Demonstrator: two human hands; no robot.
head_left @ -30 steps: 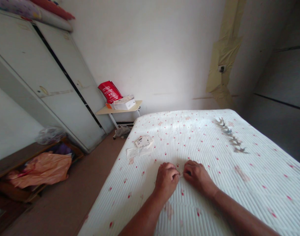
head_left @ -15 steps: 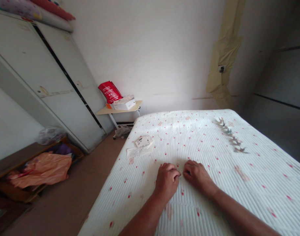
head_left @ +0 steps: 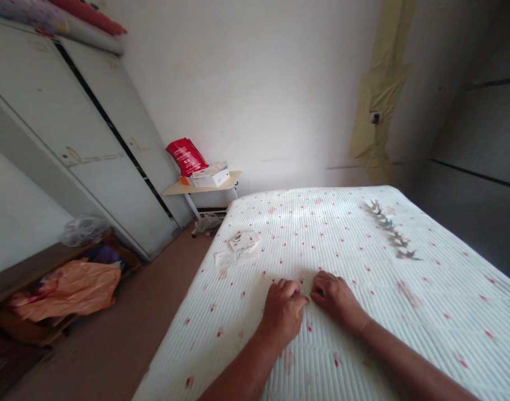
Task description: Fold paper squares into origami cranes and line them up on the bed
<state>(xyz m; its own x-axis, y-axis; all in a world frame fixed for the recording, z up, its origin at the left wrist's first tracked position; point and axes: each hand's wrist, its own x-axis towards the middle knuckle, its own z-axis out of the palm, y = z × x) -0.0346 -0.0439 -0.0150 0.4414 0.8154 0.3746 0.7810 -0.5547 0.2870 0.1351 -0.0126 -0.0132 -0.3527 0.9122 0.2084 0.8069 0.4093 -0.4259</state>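
Observation:
Low over the white ribbed bed cover, my left hand has its fingers curled and pressed together. Just to its right, my right hand is closed too, with a narrow gap between the two. Whatever the fingertips hold, if anything, is too small and hidden to make out. Printed paper pieces lie on the cover beyond my left hand. A row of small folded paper shapes runs across the cover at the right, away from both hands.
Behind the bed's far left corner stands a small table with a red bag and a white box. A wardrobe and a low shelf with an orange plastic bag are at the left.
The fingers of my left hand have shifted slightly toward my right hand. My right hand is almost unmoved.

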